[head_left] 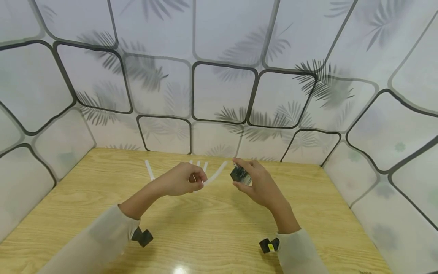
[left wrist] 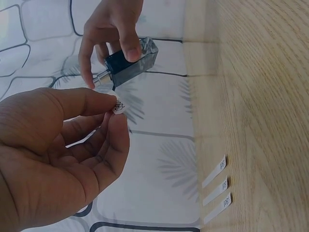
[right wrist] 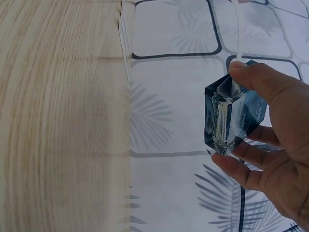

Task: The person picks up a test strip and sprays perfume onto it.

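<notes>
My left hand point(head_left: 181, 179) pinches one end of a white paper strip point(head_left: 216, 173) between thumb and fingertips. Dark marks show on the strip's held end point(left wrist: 119, 107) in the left wrist view. To its right, my right hand point(head_left: 260, 182) grips a dark, faceted glass perfume bottle point(head_left: 240, 174) above the table. In the left wrist view the bottle lies tilted, its metal spray nozzle point(left wrist: 102, 77) exposed, with a fingertip at the nozzle. From the right wrist, the bottle's thick clear base point(right wrist: 223, 121) faces the camera. The strip's far end reaches toward the bottle; whether they touch I cannot tell.
Several more white paper strips point(left wrist: 215, 171) with printed ends lie near the back of the wooden table point(head_left: 205, 236). Another strip point(head_left: 149, 170) lies apart to the left. A patterned wall covering point(head_left: 222, 91) rises behind the table and at both sides.
</notes>
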Demonstrator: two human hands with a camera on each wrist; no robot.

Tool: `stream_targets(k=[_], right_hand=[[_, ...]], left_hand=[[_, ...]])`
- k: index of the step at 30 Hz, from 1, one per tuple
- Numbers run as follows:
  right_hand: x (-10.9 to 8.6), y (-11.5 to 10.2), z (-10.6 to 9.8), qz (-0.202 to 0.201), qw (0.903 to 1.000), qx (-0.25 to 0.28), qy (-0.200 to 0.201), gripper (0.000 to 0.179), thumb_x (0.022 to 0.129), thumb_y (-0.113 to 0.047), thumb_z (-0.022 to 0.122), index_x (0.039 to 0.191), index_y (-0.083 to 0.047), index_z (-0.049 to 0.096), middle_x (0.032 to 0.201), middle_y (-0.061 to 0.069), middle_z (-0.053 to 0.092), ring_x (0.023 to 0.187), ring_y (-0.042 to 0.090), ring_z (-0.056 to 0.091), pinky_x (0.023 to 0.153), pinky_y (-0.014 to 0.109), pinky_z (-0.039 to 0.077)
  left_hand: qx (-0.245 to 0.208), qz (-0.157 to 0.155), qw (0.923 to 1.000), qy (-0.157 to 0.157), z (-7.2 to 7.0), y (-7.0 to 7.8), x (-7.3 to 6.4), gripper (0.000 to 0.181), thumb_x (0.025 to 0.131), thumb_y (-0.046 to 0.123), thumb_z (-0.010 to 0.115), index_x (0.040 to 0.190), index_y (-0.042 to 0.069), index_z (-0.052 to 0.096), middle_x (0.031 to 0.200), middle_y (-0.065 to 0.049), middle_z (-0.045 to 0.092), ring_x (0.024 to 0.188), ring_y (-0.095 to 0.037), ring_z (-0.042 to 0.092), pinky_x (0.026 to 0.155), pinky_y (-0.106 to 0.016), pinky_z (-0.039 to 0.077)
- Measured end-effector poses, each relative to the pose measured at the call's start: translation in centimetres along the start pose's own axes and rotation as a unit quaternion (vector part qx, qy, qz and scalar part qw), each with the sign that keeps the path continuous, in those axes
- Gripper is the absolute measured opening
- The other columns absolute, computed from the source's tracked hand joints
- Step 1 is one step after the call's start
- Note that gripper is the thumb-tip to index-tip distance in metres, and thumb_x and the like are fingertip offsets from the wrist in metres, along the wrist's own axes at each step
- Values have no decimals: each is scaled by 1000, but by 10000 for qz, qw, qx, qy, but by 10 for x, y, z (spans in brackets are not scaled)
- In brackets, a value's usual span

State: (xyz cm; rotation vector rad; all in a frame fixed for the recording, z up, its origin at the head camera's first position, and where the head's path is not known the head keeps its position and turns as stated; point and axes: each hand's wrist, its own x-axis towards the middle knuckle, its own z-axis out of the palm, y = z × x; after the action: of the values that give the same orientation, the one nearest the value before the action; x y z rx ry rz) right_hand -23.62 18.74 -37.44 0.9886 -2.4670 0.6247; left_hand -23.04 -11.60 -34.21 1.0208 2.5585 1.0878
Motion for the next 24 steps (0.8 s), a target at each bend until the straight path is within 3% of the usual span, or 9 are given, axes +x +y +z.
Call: stream_targets(k=[9,16,24], right_hand=[[2,-1,-2,30,9996,219,-202,69,92,-26,79,152,-14,48,131,14,61,115,32,62,89,51,57],[0,-2,-1,48,9995,224,-227,68,92,-26,79,151,-11,48,131,16,61,115,33,62,89,52,57],[-1,-4,-2,113,9998,106,-146,69,91,-27,80,152,-18,49,128,16,62,113,33,63,87,52,57]], left_hand=[[-77,-143,9999,-24,0,-1,1,11,99,7,66,109,5,71,88,2,69,73,-13,67,63,-27,56],[-115,-67,9999,7,1,-2,-1,10,99,6,66,107,5,71,88,-1,70,74,-17,68,62,-28,56],[-221,-95,9997,21,1,-4,-2,10,99,5,65,107,4,71,89,-4,71,75,-18,68,63,-28,56]])
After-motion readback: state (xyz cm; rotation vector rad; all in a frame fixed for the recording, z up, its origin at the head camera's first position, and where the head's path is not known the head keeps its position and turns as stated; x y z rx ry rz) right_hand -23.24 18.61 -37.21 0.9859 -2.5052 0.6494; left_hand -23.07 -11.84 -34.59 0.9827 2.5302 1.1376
